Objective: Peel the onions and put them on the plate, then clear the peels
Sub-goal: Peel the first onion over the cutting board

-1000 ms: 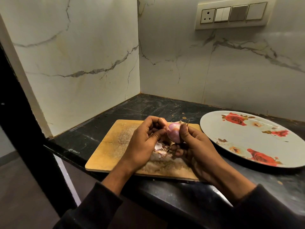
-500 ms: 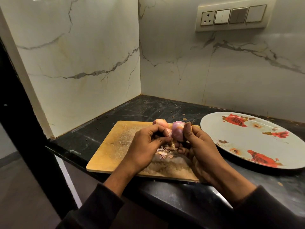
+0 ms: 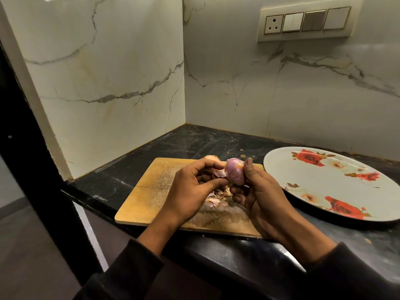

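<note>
right hand point(image 3: 256, 191): yours, raised over the cutting board, fingers curled round the onion, thumb up along its right side.
left hand point(image 3: 192, 187): yours, just left of the onion, thumb and fingertips pinching a loose flap of skin point(image 3: 219, 173) that hangs off the onion's left side.
onion point(image 3: 234, 171): pink-purple, partly bared, held above the board's far right part, not resting on anything.
second onion point(image 3: 211, 158): only a pale orange sliver shows behind your left hand, at the board's far edge; whether it is peeled, you cannot tell.
peels point(image 3: 216, 199): small heap of pale flakes on the board, below and between your hands.
cutting board point(image 3: 147, 191): wooden, lying at the near edge of the surface, its near corner reaching that edge.
plate point(image 3: 324, 198): large, white, red rose print, on the surface just right of the board; nothing lies on it.
surface point(image 3: 173, 141): dark stone, running into a marble-walled corner.
switch panel point(image 3: 305, 20): on the back wall, above the plate.
</note>
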Demonstrator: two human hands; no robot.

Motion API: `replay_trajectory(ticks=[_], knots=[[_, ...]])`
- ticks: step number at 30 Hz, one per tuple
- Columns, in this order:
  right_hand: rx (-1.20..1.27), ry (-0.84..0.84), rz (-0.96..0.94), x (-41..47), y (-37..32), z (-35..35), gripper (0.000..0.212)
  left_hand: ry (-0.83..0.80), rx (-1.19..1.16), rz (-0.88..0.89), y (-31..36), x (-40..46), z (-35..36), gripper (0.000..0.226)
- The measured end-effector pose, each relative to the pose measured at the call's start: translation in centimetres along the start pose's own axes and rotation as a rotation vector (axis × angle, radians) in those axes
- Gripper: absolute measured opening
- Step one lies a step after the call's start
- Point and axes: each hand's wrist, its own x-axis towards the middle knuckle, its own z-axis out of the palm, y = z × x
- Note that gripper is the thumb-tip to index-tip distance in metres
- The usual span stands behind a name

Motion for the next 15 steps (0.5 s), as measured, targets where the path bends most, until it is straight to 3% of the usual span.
replay_trajectory(ticks=[6, 15], knots=[[-0.08, -0.035, -0.014, -0.18, 0.21, 0.03, 0.039, 0.011, 0.076, 0.0, -0.6, 0.08, 0.03, 0.007], [0.071, -0.058, 0.0, -0.15, 0.42, 0.15, 0.031, -0.086, 0.068, -0.032, -0.86, 0.28, -0.24, 0.016]])
